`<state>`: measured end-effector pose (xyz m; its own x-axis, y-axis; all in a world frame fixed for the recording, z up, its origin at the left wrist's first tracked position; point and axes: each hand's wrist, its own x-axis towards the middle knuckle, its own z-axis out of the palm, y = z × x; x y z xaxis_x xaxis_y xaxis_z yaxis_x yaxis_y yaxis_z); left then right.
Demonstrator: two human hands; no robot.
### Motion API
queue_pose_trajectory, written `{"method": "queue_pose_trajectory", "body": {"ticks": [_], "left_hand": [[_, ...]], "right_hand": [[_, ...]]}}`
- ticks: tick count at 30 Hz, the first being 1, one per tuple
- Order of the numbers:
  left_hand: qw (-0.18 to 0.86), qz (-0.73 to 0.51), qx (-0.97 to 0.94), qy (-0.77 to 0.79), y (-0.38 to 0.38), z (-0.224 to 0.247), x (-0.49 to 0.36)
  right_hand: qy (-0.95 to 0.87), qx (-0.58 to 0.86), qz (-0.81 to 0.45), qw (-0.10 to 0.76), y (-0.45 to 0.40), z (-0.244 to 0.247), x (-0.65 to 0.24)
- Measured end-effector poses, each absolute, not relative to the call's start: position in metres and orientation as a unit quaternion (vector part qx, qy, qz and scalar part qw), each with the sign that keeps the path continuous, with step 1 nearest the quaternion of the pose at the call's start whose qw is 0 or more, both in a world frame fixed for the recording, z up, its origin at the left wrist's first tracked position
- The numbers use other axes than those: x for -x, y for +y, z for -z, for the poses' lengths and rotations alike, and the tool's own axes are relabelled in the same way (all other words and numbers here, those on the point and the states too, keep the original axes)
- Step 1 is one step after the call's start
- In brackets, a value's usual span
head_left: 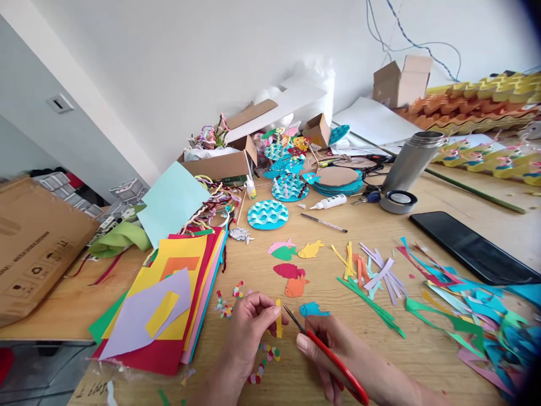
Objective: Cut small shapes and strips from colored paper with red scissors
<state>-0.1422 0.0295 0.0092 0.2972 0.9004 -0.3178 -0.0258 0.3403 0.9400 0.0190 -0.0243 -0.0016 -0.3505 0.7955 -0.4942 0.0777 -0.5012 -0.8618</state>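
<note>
My left hand (253,324) pinches a narrow yellow paper strip (279,319) upright between thumb and fingers. In my right hand (333,349) is a pair of red-handled scissors (333,361); the blade tips point toward the strip, a small gap away. Small round paper dots (270,353) lie under and beside my left hand. Just beyond my hands are paper fish: a blue one (314,309), an orange one (296,286), a crimson one (288,270), a green one (284,253) over a pink one, and a yellow one (310,248).
Cut paper strips (380,273) and colored scraps (499,332) spread to the right, near a black phone (473,246). Colored paper sheets (160,304) are stacked at left. Farther back stand a steel flask (412,160), a wavy blue disc (267,215), a glue bottle (331,202) and a pen (323,223).
</note>
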Motion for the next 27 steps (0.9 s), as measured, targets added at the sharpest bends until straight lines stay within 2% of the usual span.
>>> {"method": "queue_pose_trajectory", "body": {"ticks": [27], "left_hand": [[0.686,-0.303,-0.467,0.468,0.0256,-0.0117,0.1378]], "right_hand": [[-0.464,0.536,-0.669,0.226,-0.0254,-0.0015,-0.0201]]}}
